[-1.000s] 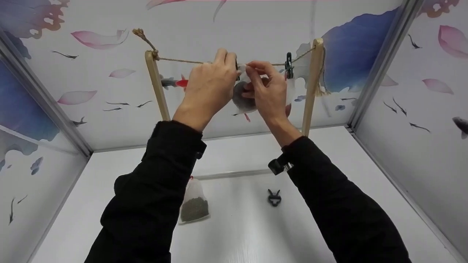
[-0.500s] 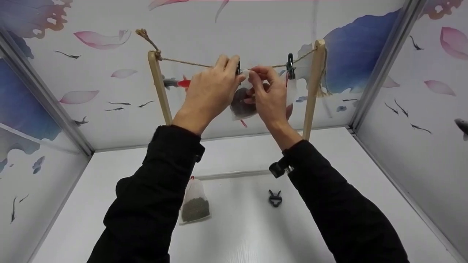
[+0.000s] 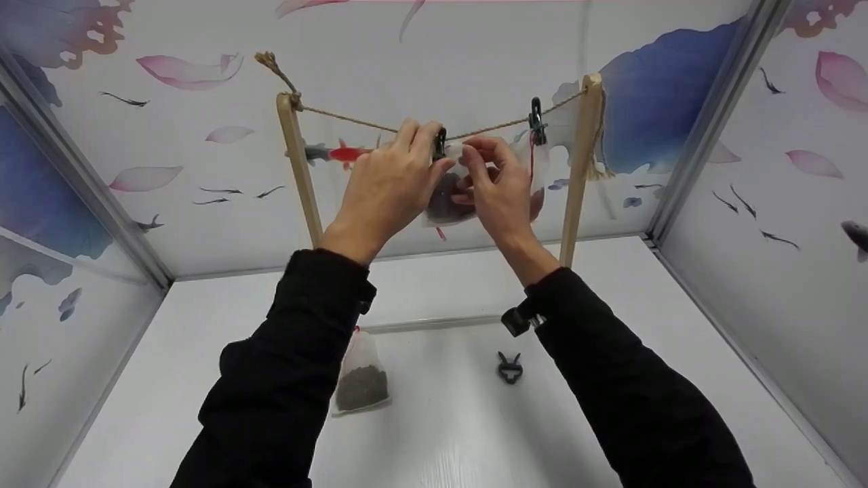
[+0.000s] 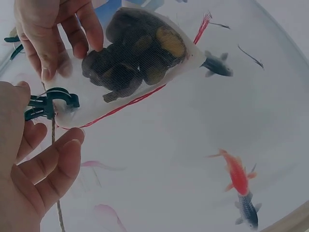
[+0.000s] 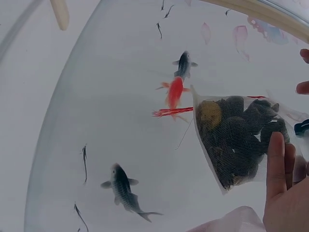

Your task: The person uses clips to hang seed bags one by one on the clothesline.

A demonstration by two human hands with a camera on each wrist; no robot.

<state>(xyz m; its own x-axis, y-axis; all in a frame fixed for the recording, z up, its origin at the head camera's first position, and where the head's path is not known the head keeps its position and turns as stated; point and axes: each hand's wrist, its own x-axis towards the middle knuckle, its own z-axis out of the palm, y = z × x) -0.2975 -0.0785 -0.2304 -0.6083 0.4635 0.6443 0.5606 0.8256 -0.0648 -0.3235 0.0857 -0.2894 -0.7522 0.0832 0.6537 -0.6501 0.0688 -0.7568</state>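
Observation:
A twine line (image 3: 352, 120) runs between two wooden posts (image 3: 298, 169). My left hand (image 3: 424, 139) pinches a dark clip (image 3: 439, 143) on the twine; in the left wrist view the clip (image 4: 48, 104) looks dark green and bites the corner of a white mesh bag (image 4: 135, 53) of dark lumps. My right hand (image 3: 475, 154) holds that mesh bag (image 3: 444, 200) by its top, just beside the clip. In the right wrist view the bag (image 5: 236, 140) rests against my right fingers (image 5: 277, 159).
A second clip (image 3: 537, 122) on the twine near the right post (image 3: 576, 169) holds another bag, mostly hidden behind my right hand. On the white table lie a mesh bag of green bits (image 3: 361, 383) and a loose black clip (image 3: 509, 368). Patterned walls enclose the table.
Both hands have sunk a little with the clip and bag, pulling the twine down into a deeper sag at the middle.

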